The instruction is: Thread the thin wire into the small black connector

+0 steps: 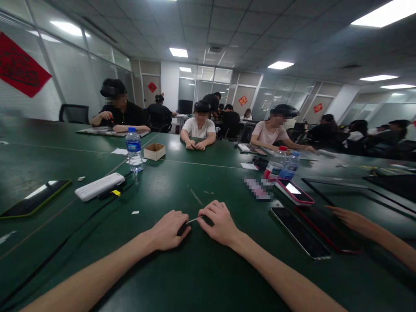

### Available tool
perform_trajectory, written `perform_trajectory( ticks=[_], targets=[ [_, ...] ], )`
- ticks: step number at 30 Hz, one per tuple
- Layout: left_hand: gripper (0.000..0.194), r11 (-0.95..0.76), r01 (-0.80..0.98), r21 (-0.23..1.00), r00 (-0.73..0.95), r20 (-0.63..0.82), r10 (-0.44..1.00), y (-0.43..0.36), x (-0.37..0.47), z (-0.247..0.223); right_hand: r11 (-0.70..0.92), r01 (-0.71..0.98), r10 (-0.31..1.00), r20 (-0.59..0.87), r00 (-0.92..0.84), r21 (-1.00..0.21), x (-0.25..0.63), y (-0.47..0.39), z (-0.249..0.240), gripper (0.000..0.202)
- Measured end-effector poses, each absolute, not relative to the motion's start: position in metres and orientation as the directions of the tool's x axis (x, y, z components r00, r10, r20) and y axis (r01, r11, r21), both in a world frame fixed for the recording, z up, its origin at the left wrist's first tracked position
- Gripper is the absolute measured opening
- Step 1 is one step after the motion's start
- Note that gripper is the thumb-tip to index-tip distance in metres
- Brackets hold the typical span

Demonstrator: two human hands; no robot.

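Both hands are close together over the green table (182, 277), low in the middle of the head view. My left hand (171, 229) has its fingers closed on a small dark object (182, 229), mostly hidden by the fingers. A thin, light-coloured rod (193, 220) spans the short gap between the two hands. My right hand (219, 222) pinches the other end of the rod between thumb and fingers. Whether the rod is joined to the dark object cannot be made out.
A white power strip (100, 186) with a black cable, a water bottle (134, 149) and a small box (154, 151) stand left. Phones (300, 232) and bottles (276, 164) are right, beside another person's hand (352, 221). People sit across the table.
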State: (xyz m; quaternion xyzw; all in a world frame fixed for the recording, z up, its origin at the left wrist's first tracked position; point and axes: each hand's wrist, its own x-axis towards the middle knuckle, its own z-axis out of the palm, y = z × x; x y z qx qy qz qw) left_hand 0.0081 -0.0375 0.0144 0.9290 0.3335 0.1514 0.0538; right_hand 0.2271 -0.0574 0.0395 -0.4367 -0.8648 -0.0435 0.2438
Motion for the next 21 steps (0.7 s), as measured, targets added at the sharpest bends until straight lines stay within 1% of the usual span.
perform_trajectory(
  ticks=[3, 6, 8, 10, 14, 18, 21],
  targets=[
    [0.019, -0.790, 0.592, 0.159, 0.753, 0.240, 0.613, -0.037, 0.006, 0.014, 0.626, 0.775, 0.711, 0.466, -0.526, -0.082, 0.227, -0.059, 0.040, 0.020],
    [0.019, -0.770, 0.619, 0.156, 0.728, 0.253, 0.637, -0.034, 0.008, 0.013, 0.596, 0.800, 0.722, 0.484, -0.495, -0.071, 0.225, -0.061, 0.038, 0.020],
    [0.019, -0.751, 0.642, 0.152, 0.711, 0.246, 0.658, -0.027, 0.014, 0.014, 0.543, 0.835, 0.754, 0.487, -0.440, -0.086, 0.225, -0.060, 0.036, 0.021],
    [0.020, -0.728, 0.675, 0.115, 0.697, 0.221, 0.682, -0.017, 0.021, 0.015, 0.476, 0.874, 0.793, 0.479, -0.377, -0.098, 0.226, -0.057, 0.033, 0.023],
    [0.025, -0.709, 0.701, 0.083, 0.684, 0.203, 0.700, 0.004, 0.035, 0.017, 0.382, 0.920, 0.837, 0.457, -0.301, -0.092, 0.234, -0.048, 0.030, 0.026],
    [0.026, -0.718, 0.690, 0.090, 0.697, 0.186, 0.693, 0.009, 0.038, 0.016, 0.382, 0.918, 0.843, 0.446, -0.301, -0.104, 0.239, -0.046, 0.029, 0.027],
    [0.026, -0.730, 0.676, 0.097, 0.707, 0.192, 0.680, 0.006, 0.036, 0.016, 0.405, 0.905, 0.830, 0.469, -0.303, -0.133, 0.240, -0.048, 0.031, 0.027]
  ],
)
